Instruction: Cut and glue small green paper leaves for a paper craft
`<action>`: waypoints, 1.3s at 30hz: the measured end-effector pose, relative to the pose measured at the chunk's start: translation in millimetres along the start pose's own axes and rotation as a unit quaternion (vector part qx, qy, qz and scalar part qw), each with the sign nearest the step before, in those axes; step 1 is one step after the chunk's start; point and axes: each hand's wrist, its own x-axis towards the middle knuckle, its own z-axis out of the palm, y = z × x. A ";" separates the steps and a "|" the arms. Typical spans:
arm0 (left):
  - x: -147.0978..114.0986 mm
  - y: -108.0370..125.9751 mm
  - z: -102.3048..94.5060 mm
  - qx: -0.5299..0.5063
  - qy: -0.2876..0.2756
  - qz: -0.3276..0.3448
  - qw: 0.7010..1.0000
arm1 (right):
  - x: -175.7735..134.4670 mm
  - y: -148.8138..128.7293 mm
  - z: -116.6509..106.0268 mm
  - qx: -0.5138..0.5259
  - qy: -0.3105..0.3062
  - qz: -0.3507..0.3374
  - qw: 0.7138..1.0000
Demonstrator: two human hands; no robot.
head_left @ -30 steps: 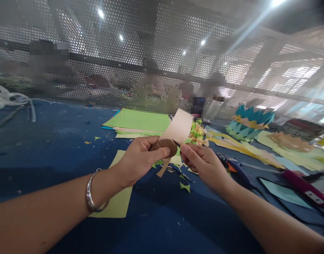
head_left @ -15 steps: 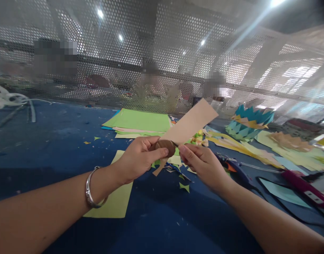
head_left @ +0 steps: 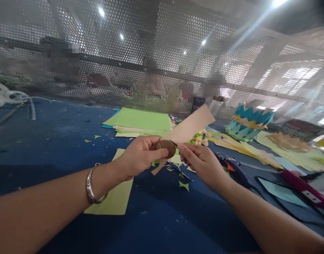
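My left hand [head_left: 140, 157] is closed, thumb and fingers pinching a round, flat brown piece [head_left: 167, 146] together with a pale peach paper strip [head_left: 192, 125]. The strip slants up to the right behind the brown piece, and a narrow peach tail hangs below. At the brown piece's right edge, my right hand [head_left: 197, 158] pinches a thin, dark, pointed thing [head_left: 173, 143] whose kind I cannot make out. Under the hands lie paper scraps [head_left: 184, 186] and blue-handled scissors [head_left: 177, 169], partly hidden. A yellow-green sheet [head_left: 116, 201] lies beneath my left wrist.
Stacked coloured paper [head_left: 143, 120] lies behind my hands. To the right are zigzag paper crowns [head_left: 251, 121], yellow strips [head_left: 238, 146], a dark blue glue gun [head_left: 237, 171] and a magenta power strip [head_left: 304, 187] with cords. White ribbon [head_left: 13, 97] lies far left; a perforated screen [head_left: 124, 63] stands behind.
The peach strip's upper end has dipped slightly and shifted a little left. Both hands keep their pinches in nearly the same place.
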 end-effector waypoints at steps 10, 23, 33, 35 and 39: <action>0.7 -5.0 -3.8 0.030 0.036 0.004 0.999 | 0.4 1.9 0.3 0.013 0.007 0.010 1.000; 3.1 -8.9 -3.3 -0.004 0.019 0.012 1.000 | 1.1 4.0 -0.3 -0.021 0.016 0.000 1.000; 4.8 -9.4 -7.4 -0.019 0.004 -0.025 0.999 | 0.8 2.0 -0.7 -0.044 0.012 -0.024 0.999; 5.1 -10.4 -8.8 -0.018 -0.001 -0.030 0.999 | 0.6 1.7 -0.9 -0.046 0.012 -0.022 0.999; 6.2 -10.9 -10.0 -0.021 -0.009 -0.040 0.999 | 1.0 0.2 -1.3 -0.049 0.010 -0.020 0.999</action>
